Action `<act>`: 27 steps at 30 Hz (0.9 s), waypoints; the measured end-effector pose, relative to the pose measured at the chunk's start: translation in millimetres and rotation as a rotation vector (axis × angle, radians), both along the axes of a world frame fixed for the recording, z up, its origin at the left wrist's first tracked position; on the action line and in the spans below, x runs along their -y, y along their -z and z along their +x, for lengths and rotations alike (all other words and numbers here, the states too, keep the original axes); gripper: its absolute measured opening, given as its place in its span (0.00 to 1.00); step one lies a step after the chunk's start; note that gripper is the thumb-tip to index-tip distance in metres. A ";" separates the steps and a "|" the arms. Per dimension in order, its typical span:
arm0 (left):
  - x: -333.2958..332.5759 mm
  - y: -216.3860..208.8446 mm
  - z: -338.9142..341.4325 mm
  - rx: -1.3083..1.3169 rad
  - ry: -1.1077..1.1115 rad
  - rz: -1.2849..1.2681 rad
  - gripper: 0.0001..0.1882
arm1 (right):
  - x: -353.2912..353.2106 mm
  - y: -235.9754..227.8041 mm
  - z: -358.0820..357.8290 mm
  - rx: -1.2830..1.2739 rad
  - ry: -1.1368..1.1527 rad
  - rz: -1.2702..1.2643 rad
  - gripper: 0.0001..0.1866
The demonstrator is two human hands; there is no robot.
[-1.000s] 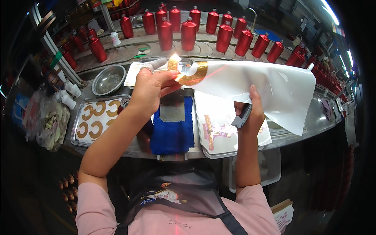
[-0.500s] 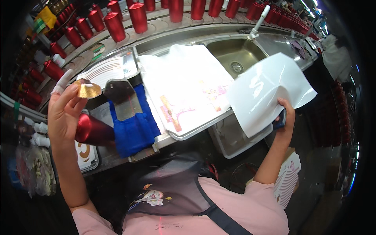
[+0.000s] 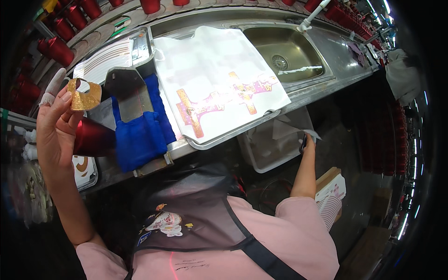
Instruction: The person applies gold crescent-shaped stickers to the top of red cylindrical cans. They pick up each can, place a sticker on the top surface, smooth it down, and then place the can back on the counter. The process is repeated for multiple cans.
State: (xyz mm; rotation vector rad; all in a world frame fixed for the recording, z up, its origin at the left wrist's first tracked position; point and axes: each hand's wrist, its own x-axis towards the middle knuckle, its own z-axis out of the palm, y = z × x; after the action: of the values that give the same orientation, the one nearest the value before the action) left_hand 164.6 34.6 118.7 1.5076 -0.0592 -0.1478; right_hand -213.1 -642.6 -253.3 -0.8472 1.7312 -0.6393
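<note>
Raised at the left, my left hand (image 3: 57, 119) pinches a curved gold decal (image 3: 86, 99) with a hole in it; white wrapping covers one finger. Below the decal, a red bottle (image 3: 94, 137) lies beside a blue cloth (image 3: 140, 147) draped over a metal stand. My right hand (image 3: 309, 147) is low on the right, closed on a white sheet (image 3: 291, 130) over the grey bin (image 3: 268, 161). A small dark tool (image 3: 303, 141), its kind unclear, is also in that hand. White decal paper (image 3: 205, 60) with gold and pink prints lies between my hands on a tray.
A steel sink (image 3: 289, 51) with a white tap (image 3: 311, 21) is at the back right. Several red bottles (image 3: 60, 50) stand along a curved conveyor at the back. Another metal tray (image 3: 142, 46) with printed sheets is at the left, and cartons (image 3: 331, 186) stand low right.
My right hand has lowered the white sheet from above the counter edge to the grey bin, where it now appears folded. My left hand still holds the gold decal. The view has shifted.
</note>
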 end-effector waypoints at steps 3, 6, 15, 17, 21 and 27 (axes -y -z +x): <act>8.7 -3.7 -9.2 -0.040 0.001 0.022 0.33 | -25.7 -8.2 19.0 -0.165 -0.130 -0.158 0.16; 20.9 -5.9 -16.6 -0.038 0.019 0.021 0.35 | -71.3 -80.0 70.3 0.033 -0.366 -0.338 0.12; 53.4 -5.0 -51.2 -0.028 0.062 -0.294 0.36 | -360.0 -314.0 210.1 0.595 -1.570 0.032 0.13; 50.6 -0.2 -65.1 -0.021 0.044 -0.321 0.37 | -411.9 -313.2 225.8 0.751 -1.718 0.267 0.21; 32.2 17.1 -101.6 -0.051 -0.053 -0.328 0.39 | -460.3 -300.0 238.7 1.070 -1.474 0.832 0.34; 7.7 45.6 -152.6 -0.025 -0.036 -0.198 0.42 | -480.0 -295.9 244.1 0.816 -1.572 0.655 0.19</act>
State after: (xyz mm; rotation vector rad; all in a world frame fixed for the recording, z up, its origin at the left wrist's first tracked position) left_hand 12.1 26.8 73.1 1.3085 -0.0261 -0.1280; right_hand 30.9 -162.6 42.5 -0.9600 0.1610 0.5874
